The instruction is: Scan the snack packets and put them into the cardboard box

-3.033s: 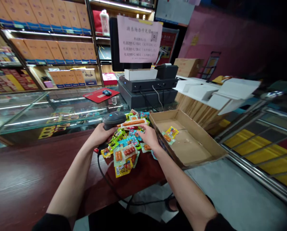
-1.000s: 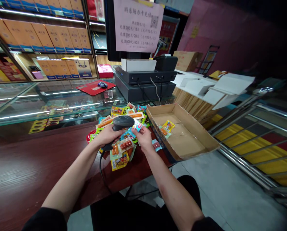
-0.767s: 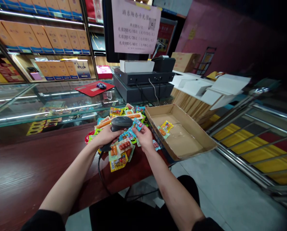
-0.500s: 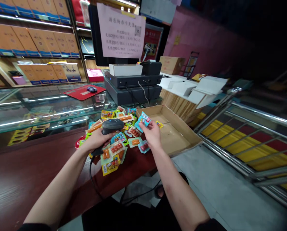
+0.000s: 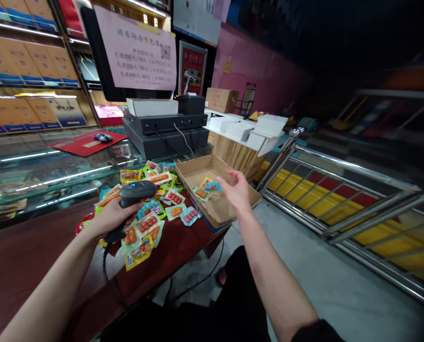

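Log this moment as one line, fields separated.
left hand: grips handheld scanner | right hand: open over cardboard tray, by blue packet | snack packets: piled on counter beside tray

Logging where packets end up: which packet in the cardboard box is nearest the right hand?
The blue packet, right by the right hand; the yellow packet and orange-sausage packet are farther left.

The blue snack packet (image 5: 212,186), earlier in the right hand (image 5: 237,190) over the pile (image 5: 151,209), now lies in the cardboard box (image 5: 229,204).
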`<state>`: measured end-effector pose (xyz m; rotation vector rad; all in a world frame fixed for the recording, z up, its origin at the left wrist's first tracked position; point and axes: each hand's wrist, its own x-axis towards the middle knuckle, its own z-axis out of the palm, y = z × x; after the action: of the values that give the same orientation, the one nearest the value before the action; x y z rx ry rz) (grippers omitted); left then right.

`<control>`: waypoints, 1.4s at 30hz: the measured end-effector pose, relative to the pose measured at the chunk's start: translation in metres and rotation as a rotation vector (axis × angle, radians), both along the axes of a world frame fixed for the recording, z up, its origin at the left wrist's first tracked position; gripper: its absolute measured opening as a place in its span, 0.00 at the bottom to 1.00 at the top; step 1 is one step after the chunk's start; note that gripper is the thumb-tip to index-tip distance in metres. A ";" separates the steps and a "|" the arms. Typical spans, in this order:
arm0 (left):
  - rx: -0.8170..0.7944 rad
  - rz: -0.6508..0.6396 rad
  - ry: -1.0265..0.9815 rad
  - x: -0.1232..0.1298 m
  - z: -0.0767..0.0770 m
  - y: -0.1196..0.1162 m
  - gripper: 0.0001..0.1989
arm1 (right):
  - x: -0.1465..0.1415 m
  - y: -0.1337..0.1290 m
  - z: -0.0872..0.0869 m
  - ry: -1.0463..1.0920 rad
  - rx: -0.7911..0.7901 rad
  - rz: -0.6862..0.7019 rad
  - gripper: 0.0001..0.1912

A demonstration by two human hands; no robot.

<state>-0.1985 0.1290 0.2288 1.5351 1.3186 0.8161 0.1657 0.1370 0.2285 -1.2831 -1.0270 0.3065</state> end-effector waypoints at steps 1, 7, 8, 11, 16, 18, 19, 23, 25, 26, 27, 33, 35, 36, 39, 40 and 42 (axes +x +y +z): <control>-0.019 0.001 -0.006 -0.001 0.002 0.000 0.18 | -0.008 0.000 0.001 0.000 -0.012 0.033 0.23; -0.043 0.058 0.031 -0.028 0.020 0.003 0.19 | -0.088 0.012 -0.006 -0.014 -0.047 0.285 0.20; -0.039 0.078 0.051 -0.033 0.023 0.003 0.19 | -0.102 0.016 -0.012 -0.012 -0.065 0.339 0.19; -0.005 0.130 0.087 -0.047 0.030 0.002 0.19 | -0.141 0.026 -0.033 -0.013 -0.145 0.480 0.18; 0.038 0.153 0.054 -0.054 0.037 -0.002 0.18 | -0.178 0.035 -0.074 -0.205 -0.327 0.524 0.17; 0.038 0.158 0.044 -0.055 0.037 -0.002 0.17 | -0.184 0.035 -0.085 -0.317 -0.397 0.486 0.19; 0.039 0.151 0.039 -0.056 0.036 -0.002 0.17 | -0.186 0.035 -0.089 -0.365 -0.428 0.467 0.20; 0.038 0.138 0.019 -0.057 0.035 -0.001 0.16 | -0.188 0.034 -0.098 -0.462 -0.481 0.429 0.18; 0.027 0.144 0.010 -0.057 0.035 0.000 0.16 | -0.189 0.035 -0.099 -0.442 -0.474 0.428 0.16; 0.022 0.144 0.007 -0.056 0.035 0.000 0.16 | -0.190 0.036 -0.099 -0.412 -0.462 0.431 0.15; 0.019 0.141 0.005 -0.055 0.035 0.000 0.16 | -0.191 0.037 -0.099 -0.377 -0.443 0.440 0.15; 0.009 0.124 0.010 -0.053 0.031 0.002 0.17 | -0.203 0.041 -0.089 -0.230 -0.279 0.576 0.12; 0.007 0.121 0.023 -0.053 0.027 0.005 0.16 | -0.206 0.044 -0.084 -0.157 -0.229 0.612 0.13; 0.004 0.118 0.028 -0.053 0.025 0.006 0.16 | -0.207 0.047 -0.082 -0.100 -0.208 0.625 0.14; 0.001 0.113 0.035 -0.053 0.018 0.011 0.15 | -0.210 0.056 -0.074 0.092 -0.182 0.622 0.21; 0.003 0.112 0.037 -0.054 0.015 0.013 0.15 | -0.210 0.060 -0.071 0.141 -0.183 0.613 0.24; 0.004 0.115 0.043 -0.054 0.012 0.015 0.15 | -0.211 0.066 -0.066 0.206 -0.176 0.600 0.27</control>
<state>-0.2525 0.1442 0.2404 1.4987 1.4481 0.8620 -0.0455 0.2028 0.1630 -1.0446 -1.2088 0.9845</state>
